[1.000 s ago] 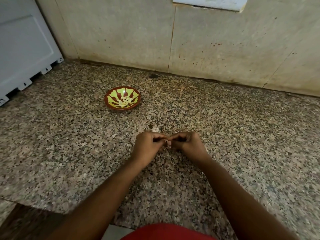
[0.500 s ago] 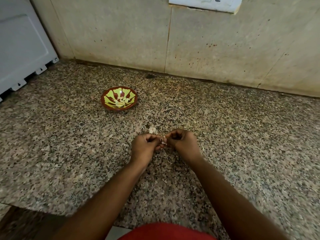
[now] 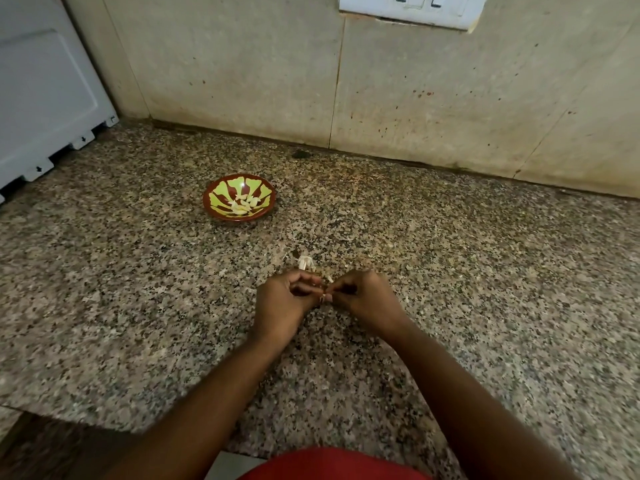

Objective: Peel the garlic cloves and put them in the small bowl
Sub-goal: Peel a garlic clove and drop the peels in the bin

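Now both hands, left hand (image 3: 282, 301) and right hand (image 3: 363, 299), pinch one small pale garlic clove (image 3: 325, 293) between narrow fingers above the speckled granite counter (image 3: 138, 289), with the red-and-green patterned small bowl (image 3: 239, 197) ahead-left, nearer the left.

The counter (image 3: 138, 289) under my hands is speckled granite, polished smooth with a dull sheen. The bowl (image 3: 211, 199) at the far left looks like glazed ceramic, glossy, red-brown and yellow-green. Garlic skin (image 3: 306, 263) just beyond my left hand (image 3: 282, 303) is papery and dry. The far wall (image 3: 242, 81) is matt stone tile, stained and spotted. The switch plate (image 3: 412, 10) up there and the white panel (image 3: 45, 91) at the left look like smooth plastic.
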